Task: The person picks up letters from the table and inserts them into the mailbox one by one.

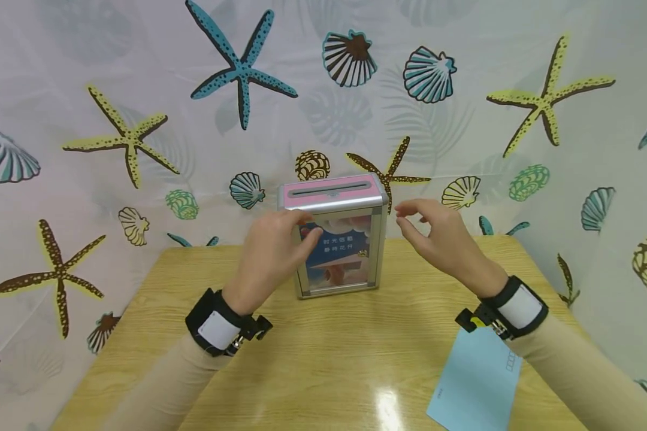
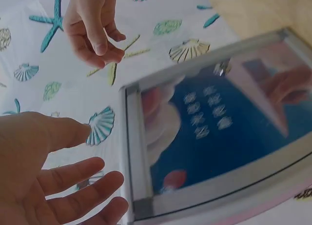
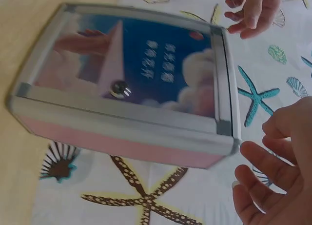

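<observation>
A pink letter box [image 1: 345, 239] with silver metal edges stands upright on the table. Its top has a long slot [image 1: 331, 189], and a small round lock [image 3: 119, 90] sits on the front panel, which carries a blue picture with white characters. My left hand [image 1: 274, 248] is raised at the box's left side, overlapping the front panel in the head view; its fingers are loosely bent around nothing. To the right of the box, my right hand [image 1: 444, 239] hovers with thumb and fingers apart, likewise holding nothing.
A light blue envelope [image 1: 474, 383] lies at the front right of the wooden table [image 1: 323, 347], partly under the right wrist in view. Behind the box hangs a white cloth [image 1: 302, 120] printed with starfish and shells. Both wrists wear black straps with small cameras.
</observation>
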Demonstrator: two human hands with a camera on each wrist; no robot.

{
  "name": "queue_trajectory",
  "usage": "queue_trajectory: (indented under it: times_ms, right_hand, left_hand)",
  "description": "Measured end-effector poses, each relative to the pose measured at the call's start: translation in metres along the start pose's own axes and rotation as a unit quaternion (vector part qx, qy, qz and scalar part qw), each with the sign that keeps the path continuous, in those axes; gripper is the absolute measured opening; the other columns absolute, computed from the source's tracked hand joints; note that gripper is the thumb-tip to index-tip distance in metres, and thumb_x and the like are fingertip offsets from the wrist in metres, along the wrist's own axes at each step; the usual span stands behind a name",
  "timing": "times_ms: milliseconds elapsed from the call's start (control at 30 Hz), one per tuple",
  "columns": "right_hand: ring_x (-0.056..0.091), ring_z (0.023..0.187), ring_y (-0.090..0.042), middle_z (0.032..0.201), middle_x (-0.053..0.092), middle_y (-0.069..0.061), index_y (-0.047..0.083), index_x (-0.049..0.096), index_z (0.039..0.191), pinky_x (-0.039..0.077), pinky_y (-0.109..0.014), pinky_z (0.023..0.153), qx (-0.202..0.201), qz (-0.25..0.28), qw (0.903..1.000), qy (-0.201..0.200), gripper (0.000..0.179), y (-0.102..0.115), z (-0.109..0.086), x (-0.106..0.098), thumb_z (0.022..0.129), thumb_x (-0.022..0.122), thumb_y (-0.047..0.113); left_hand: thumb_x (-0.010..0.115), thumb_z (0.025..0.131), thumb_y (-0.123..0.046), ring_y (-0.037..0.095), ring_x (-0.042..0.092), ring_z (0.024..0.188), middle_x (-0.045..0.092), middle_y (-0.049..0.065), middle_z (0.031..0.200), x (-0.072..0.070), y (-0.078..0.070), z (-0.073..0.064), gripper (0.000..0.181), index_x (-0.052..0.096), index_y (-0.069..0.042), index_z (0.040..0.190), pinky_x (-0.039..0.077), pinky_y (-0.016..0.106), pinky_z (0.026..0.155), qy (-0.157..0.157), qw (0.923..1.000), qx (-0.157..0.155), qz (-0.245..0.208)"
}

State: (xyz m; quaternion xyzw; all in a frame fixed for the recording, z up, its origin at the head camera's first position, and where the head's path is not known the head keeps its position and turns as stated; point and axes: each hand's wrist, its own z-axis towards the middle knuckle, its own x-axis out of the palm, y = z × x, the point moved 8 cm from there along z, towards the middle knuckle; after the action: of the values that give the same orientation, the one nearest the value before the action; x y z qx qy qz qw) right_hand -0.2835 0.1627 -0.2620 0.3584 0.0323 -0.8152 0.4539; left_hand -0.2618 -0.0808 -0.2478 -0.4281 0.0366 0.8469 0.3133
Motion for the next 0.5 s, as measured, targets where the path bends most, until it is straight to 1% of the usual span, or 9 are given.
queue_trajectory:
  times_ms: [100,167,267,333,400,500]
  right_hand:
    - [0.063,0.097,-0.023,0.102,0.07,-0.011,0.003,0.064,0.115,0.055,-0.048,0.073,0.011,0.003,0.9997,0.021,0.027,0.006,-0.02,0.007,0.089,0.068,0.011]
    - [0.063,0.098,-0.023,0.104,0.07,-0.011,0.003,0.062,0.118,0.055,-0.049,0.075,0.026,0.005,0.9988,0.042,0.031,0.008,-0.033,0.013,0.089,0.069,0.012]
    - [0.062,0.102,-0.024,0.109,0.068,-0.011,0.004,0.06,0.122,0.055,-0.049,0.078,0.052,0.009,0.9949,0.086,0.035,0.008,-0.056,0.027,0.09,0.069,0.015]
    - [0.062,0.105,-0.026,0.113,0.067,-0.013,0.003,0.059,0.124,0.055,-0.05,0.081,0.07,0.011,0.9902,0.12,0.039,0.007,-0.072,0.039,0.091,0.069,0.019]
    - [0.061,0.109,-0.027,0.118,0.066,-0.014,0.003,0.057,0.128,0.054,-0.05,0.085,0.088,0.011,0.9836,0.157,0.043,0.005,-0.089,0.051,0.092,0.068,0.024]
    - [0.059,0.113,-0.029,0.125,0.063,-0.014,0.002,0.053,0.133,0.053,-0.051,0.089,0.115,0.007,0.9724,0.203,0.051,0.002,-0.112,0.064,0.093,0.067,0.03]
  left_hand:
    - [0.071,0.088,-0.037,0.018,0.064,0.08,0.073,0.006,0.094,0.013,-0.007,-0.02,0.033,0.071,-0.008,0.105,0.055,0.035,0.069,0.008,1.0,0.004,-0.001]
    - [0.071,0.088,-0.039,0.016,0.065,0.083,0.073,0.004,0.095,0.027,-0.011,-0.032,0.033,0.071,-0.011,0.105,0.056,0.035,0.071,0.025,0.9996,0.003,-0.01]
    - [0.07,0.087,-0.044,0.014,0.065,0.084,0.072,-0.001,0.096,0.055,-0.016,-0.049,0.035,0.07,-0.014,0.107,0.055,0.034,0.071,0.071,0.9971,-0.002,-0.027]
    - [0.068,0.087,-0.05,0.014,0.065,0.087,0.072,-0.002,0.1,0.076,-0.018,-0.061,0.041,0.068,-0.016,0.111,0.055,0.035,0.073,0.11,0.9932,-0.012,-0.035]
    - [0.066,0.087,-0.055,0.015,0.066,0.087,0.072,0.0,0.105,0.096,-0.018,-0.072,0.051,0.066,-0.015,0.118,0.056,0.035,0.071,0.145,0.9887,-0.02,-0.032]
    - [0.062,0.086,-0.063,0.02,0.067,0.09,0.071,0.006,0.11,0.117,-0.018,-0.086,0.066,0.061,-0.012,0.127,0.058,0.038,0.071,0.183,0.9825,-0.027,-0.019]
